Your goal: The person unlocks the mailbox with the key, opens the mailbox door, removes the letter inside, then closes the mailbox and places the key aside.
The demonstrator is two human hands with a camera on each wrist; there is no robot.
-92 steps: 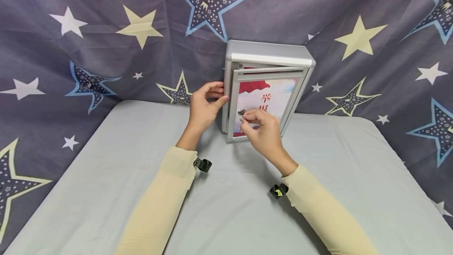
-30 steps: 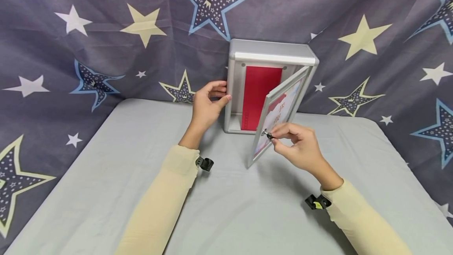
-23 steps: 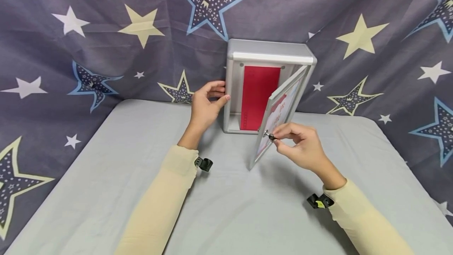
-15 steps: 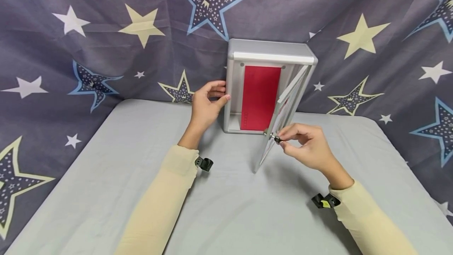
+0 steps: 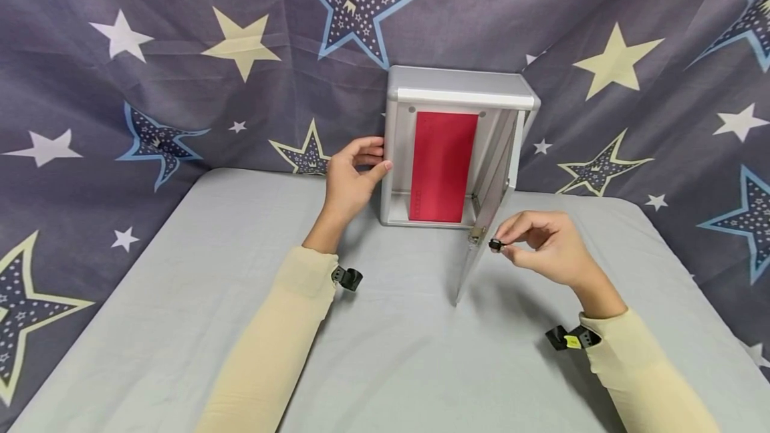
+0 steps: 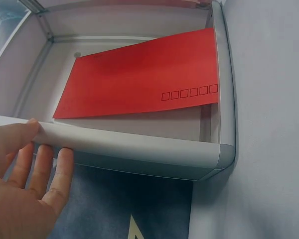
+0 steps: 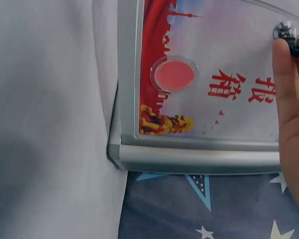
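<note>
A silver metal letter box [image 5: 463, 85] stands upright, its hinged door [image 5: 502, 182] swung out to the right. Inside leans a red envelope [image 5: 442, 166], with its row of printed squares plain in the left wrist view. My left hand [image 5: 351, 179] holds the box's left side, thumb over the front rim [image 6: 139, 142] and fingers against the outer wall. My right hand [image 5: 550, 246] pinches a black-headed key [image 5: 496, 244] at the door lock. In the right wrist view the lock [image 7: 284, 31] shows on the door's printed front; its latch [image 5: 475, 236] is on the inner face.
The box stands on a table with a pale grey cloth [image 5: 385, 353], near its back edge. Behind it hangs a dark curtain [image 5: 198, 119] printed with stars. A clear round disc [image 7: 174, 73] with a pink centre sits on the door front.
The door, nearly closed at first, has swung out to the right, baring the red envelope. My right hand has moved right with the key and door. My left hand has stayed at the box.
</note>
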